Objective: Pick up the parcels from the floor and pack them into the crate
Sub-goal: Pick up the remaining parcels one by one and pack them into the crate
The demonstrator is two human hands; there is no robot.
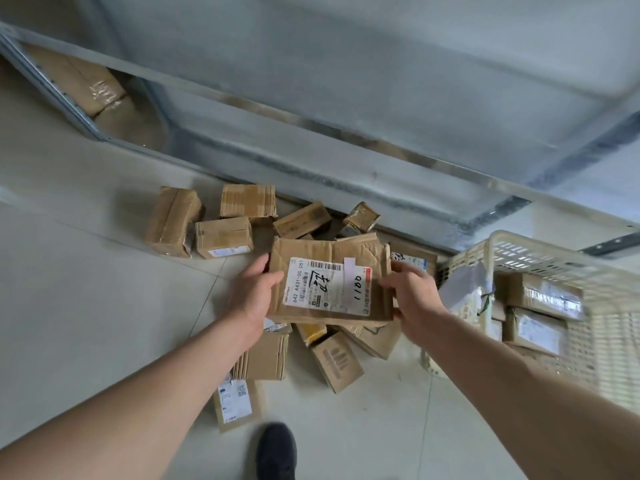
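Pale floor tiles (86,271) run up to a grey metal shelf rack (346,140). On the right stands a cream plastic crate (540,258) with several taped parcels (540,306) in it, perhaps three or four; blur hides the count. More cardboard parcels (225,237) litter the floor. Left hand (256,292) and right hand (412,292) grip a flat labelled parcel (329,289) by its ends, raised above the pile.
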